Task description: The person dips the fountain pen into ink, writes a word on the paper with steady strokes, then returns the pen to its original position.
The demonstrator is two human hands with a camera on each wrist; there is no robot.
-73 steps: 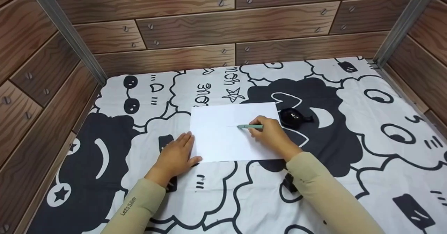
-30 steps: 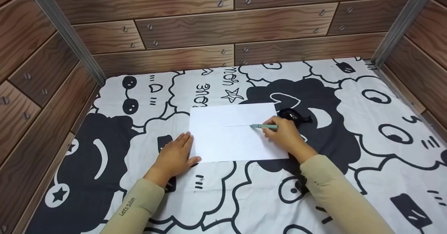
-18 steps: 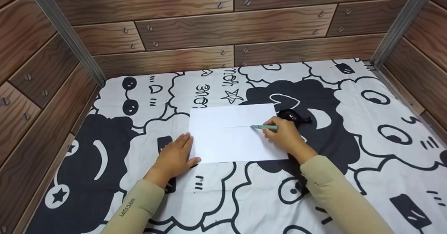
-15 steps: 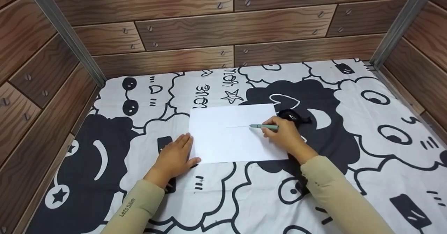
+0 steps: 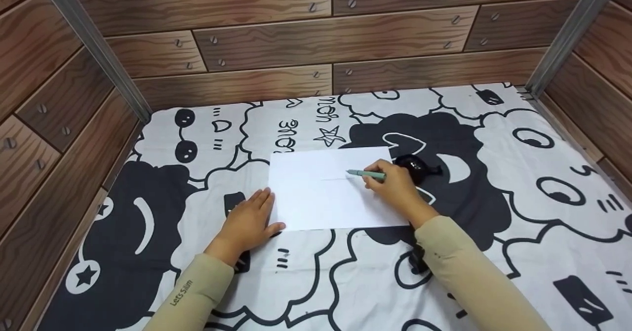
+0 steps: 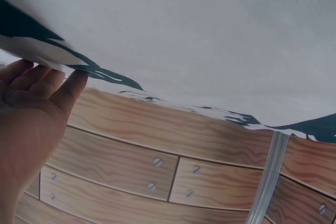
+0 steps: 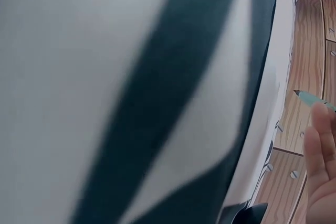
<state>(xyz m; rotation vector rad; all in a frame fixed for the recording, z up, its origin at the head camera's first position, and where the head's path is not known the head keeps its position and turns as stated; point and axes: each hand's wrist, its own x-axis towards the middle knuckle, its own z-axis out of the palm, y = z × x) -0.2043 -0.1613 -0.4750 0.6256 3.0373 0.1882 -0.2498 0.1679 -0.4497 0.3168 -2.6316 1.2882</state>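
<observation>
A white sheet of paper [image 5: 316,202] lies on the patterned cloth, with one thin, nearly level line drawn across its middle. My right hand [image 5: 395,187] pinches a green pen [image 5: 366,174], its tip pointing left and sitting just above that line. In the right wrist view the pen [image 7: 312,99] shows its dark tip past the fingertips. My left hand [image 5: 249,220] rests flat at the paper's left edge, fingers straight and thumb near the lower left corner. The left wrist view shows the left hand [image 6: 42,103] with its fingertips against the surface.
A shiny black rounded object with a narrow neck [image 5: 414,168] lies right of the paper, close behind the right hand. Black-and-white cartoon cloth [image 5: 306,281] covers the table. Wood-patterned panels [image 5: 266,39] and metal posts [image 5: 94,49] enclose the back and sides.
The pen drew the line rightward, paused at its right end, then came off it and moved slightly left and up with the right hand. The left hand stays in place.
</observation>
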